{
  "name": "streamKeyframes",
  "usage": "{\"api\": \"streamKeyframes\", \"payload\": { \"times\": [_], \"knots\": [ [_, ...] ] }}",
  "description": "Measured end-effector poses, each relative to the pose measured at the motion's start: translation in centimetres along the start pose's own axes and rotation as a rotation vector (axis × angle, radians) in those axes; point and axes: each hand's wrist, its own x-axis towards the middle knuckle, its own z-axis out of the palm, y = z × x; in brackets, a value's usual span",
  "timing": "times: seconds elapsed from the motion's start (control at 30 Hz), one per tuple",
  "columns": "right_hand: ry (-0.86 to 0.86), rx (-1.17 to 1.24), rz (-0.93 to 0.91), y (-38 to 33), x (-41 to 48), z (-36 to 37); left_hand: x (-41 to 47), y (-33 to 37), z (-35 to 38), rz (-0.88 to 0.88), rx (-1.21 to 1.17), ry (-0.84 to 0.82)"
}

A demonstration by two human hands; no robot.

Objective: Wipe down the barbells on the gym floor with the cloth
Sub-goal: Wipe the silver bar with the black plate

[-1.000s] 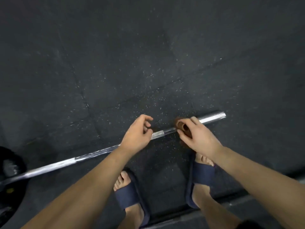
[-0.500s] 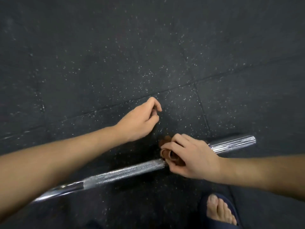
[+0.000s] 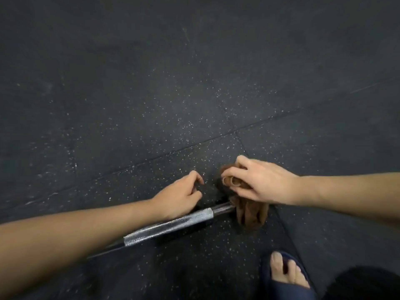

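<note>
A long metal barbell (image 3: 168, 226) is laid flat on the dark, speckled floor (image 3: 151, 94). It is slanted from the lower left up to the right. One stretch of it is shiny silver and rough, and next to that a short smooth part is seen, darker in colour. Its right end is covered by a brown cloth (image 3: 249, 215). The cloth is scrunched up and draped over the bar, and its top is gripped by the right hand (image 3: 262, 182)

Brown cloth (image 3: 249, 215), white-speckled black floor (image 3: 151, 105)
</note>
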Motion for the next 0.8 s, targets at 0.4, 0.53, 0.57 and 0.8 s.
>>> {"api": "streamKeyframes", "payload": {
  "times": [0.4,0.53,0.57,0.8],
  "knots": [
    [0.418,0.304,0.640,0.4,-7.5,9.1,3.7,3.9,3.2,0.042,-0.216,0.024],
    [0.304,0.228,0.556,-1.0,-9.3,11.9,4.6,3.5,4.7,0.056,-0.125,0.014],
    [0.303,0.191,0.543,-1.0,-9.4,12.6,4.7,3.2,5.1,0.063,-0.091,-0.004],
    [0.378,0.282,0.314,2.4,-10.8,12.2,6.0,3.4,6.9,0.050,0.120,-0.183]
  ]
}}
